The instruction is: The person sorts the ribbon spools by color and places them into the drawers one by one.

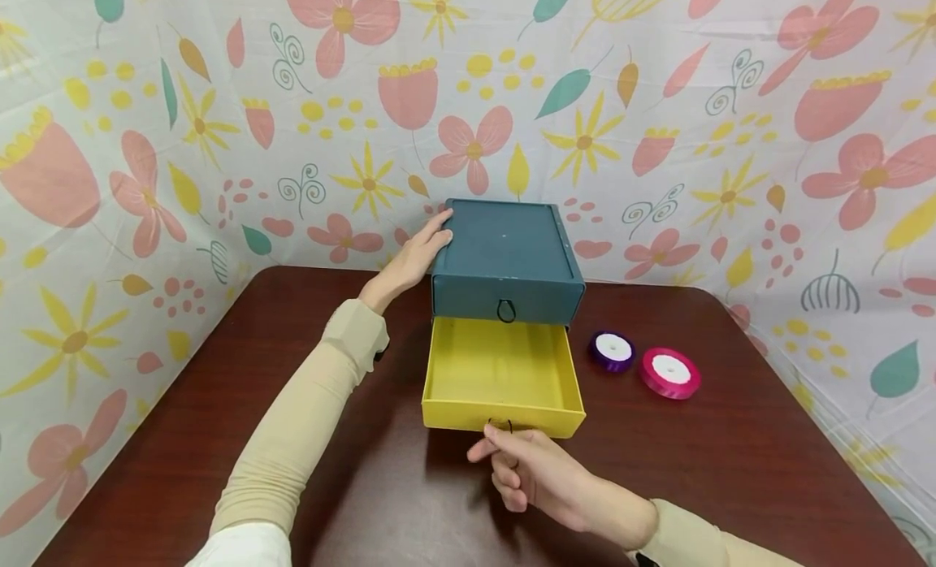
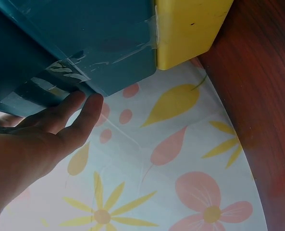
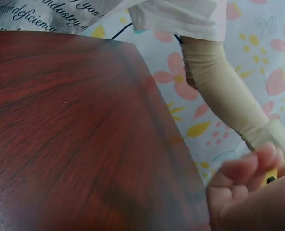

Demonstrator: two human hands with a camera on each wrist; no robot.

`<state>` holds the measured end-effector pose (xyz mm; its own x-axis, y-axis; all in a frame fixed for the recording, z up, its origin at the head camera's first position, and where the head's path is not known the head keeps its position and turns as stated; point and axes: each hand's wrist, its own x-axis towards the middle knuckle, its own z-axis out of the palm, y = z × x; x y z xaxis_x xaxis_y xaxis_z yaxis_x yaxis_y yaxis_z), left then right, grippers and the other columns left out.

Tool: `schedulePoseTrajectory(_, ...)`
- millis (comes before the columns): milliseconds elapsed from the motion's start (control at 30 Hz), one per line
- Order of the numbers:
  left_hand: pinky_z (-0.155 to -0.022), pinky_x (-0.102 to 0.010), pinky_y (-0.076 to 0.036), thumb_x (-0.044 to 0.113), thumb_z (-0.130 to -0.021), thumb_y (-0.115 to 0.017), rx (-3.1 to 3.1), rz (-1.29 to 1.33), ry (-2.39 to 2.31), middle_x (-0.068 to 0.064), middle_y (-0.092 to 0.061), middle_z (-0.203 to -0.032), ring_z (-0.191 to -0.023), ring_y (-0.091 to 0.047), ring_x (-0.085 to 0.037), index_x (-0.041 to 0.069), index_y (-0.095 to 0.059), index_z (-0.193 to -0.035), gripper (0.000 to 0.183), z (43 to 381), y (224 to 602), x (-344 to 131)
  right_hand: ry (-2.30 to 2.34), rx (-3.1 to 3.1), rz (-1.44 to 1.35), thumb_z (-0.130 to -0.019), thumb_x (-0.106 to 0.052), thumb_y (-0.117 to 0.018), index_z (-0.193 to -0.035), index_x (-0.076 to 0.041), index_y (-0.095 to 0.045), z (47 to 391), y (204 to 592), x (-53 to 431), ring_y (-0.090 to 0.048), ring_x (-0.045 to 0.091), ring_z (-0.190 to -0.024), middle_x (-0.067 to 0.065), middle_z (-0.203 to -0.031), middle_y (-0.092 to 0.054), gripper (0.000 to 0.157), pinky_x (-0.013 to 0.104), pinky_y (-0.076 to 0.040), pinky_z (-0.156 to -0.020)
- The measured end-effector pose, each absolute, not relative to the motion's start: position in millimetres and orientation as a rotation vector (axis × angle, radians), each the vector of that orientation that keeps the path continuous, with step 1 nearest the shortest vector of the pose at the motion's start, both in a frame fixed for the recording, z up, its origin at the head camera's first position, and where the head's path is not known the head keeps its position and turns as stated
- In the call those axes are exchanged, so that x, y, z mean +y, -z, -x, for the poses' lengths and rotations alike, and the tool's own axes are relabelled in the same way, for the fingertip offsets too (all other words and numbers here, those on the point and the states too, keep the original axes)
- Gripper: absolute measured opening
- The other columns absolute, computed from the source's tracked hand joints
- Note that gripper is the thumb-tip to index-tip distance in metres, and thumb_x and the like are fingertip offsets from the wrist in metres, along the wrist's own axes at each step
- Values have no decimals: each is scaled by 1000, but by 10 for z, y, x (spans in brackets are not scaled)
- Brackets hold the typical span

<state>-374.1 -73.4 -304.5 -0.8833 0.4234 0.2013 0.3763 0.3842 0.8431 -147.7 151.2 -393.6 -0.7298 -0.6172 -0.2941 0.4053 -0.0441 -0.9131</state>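
A dark blue-green drawer box (image 1: 504, 242) stands on the table, its upper drawer closed, with a black loop (image 1: 506, 310) on its front. Beneath, a yellow drawer (image 1: 497, 364) is pulled well out, and nothing lies in it. My left hand (image 1: 413, 258) rests against the box's left side near the back; in the left wrist view the fingers (image 2: 84, 120) lie extended along its wall. At the yellow drawer's front, my right hand (image 1: 541, 478) pinches its black pull loop (image 1: 510, 426), partly hidden by the thumb. The right wrist view shows the curled fingers (image 3: 238, 173).
Right of the drawer, a purple ribbon spool (image 1: 613, 352) and a pink ribbon spool (image 1: 670, 374) lie flat on the dark red-brown table (image 1: 351, 486). A flower-patterned cloth (image 1: 468, 88) hangs behind the table and along its sides.
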Motion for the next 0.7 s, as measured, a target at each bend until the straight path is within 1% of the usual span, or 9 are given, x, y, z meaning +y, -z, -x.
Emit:
schedulePoseTrajectory(67,-119,-49,-20,45,-104,-31,2574,-741,-1547,-1,-13,-163,-150,-17,-24,29,-16,-156,57,3742,3046,-736,1805,1521,317,-102,-34,-45,-99,-10,-67,1452,3887,1535,-44,5,-48,-10,-55,-44,33,21,-40,-52)
schedulePoseTrajectory(200,-119,-49,-20,46,-104,-31,2571,-744,-1551,-1,-13,-163,-150,-18,-24,29,-16,-156,57,3738,3042,-738,1745,1507,506,-103,-23,-43,-93,-8,-68,1404,3741,1623,-47,3,-48,-9,-54,-49,31,20,-38,-48)
schedulePoseTrajectory(300,-119,-49,-20,46,-104,-30,2572,-753,-1550,0,-13,-163,-150,-17,-24,29,-15,-156,57,3734,3042,-736,1767,1514,661,-103,-14,-40,-95,1,-65,1378,3594,1732,-48,5,-49,3,-54,-46,30,21,-39,-45)
schedulePoseTrajectory(400,-119,-49,-20,47,-104,-30,2570,-765,-1547,1,-12,-164,-150,-16,-23,30,-15,-156,57,3737,3041,-741,1835,1551,856,-102,-2,-35,-103,8,-61,1417,3410,1890,-47,13,-51,14,-60,-43,28,26,-42,-43)
schedulePoseTrajectory(467,-120,-49,-19,48,-103,-29,2573,-768,-1544,1,-12,-164,-151,-16,-23,31,-15,-156,57,3740,3041,-744,1886,1670,923,-101,2,-34,-106,8,-60,1478,3269,2019,-48,19,-53,16,-64,-45,27,28,-46,-46)
schedulePoseTrajectory(533,-120,-49,-19,48,-103,-29,2570,-772,-1547,2,-11,-164,-151,-15,-22,31,-15,-156,57,3745,3043,-743,1932,1858,937,-102,1,-35,-107,4,-61,1586,3165,2160,-48,23,-55,10,-64,-49,27,32,-47,-47)
schedulePoseTrajectory(600,-120,-49,-18,48,-103,-29,2569,-769,-1550,2,-11,-164,-151,-15,-22,32,-15,-156,57,3747,3047,-741,1953,2121,844,-102,-4,-41,-105,3,-61,1722,3108,2300,-52,22,-55,6,-63,-53,22,31,-49,-51)
schedulePoseTrajectory(633,-120,-49,-18,48,-103,-29,2570,-768,-1550,3,-11,-164,-151,-14,-21,32,-15,-156,57,3745,3049,-738,1950,2261,800,-102,-7,-44,-105,1,-62,1810,3109,2367,-52,23,-55,5,-62,-54,20,32,-49,-52)
schedulePoseTrajectory(700,-120,-49,-18,48,-103,-29,2565,-768,-1551,3,-10,-164,-151,-14,-21,32,-15,-156,57,3743,3057,-730,1899,2556,707,-101,-13,-51,-104,0,-64,2010,3174,2505,-54,20,-54,4,-62,-58,19,30,-50,-54)
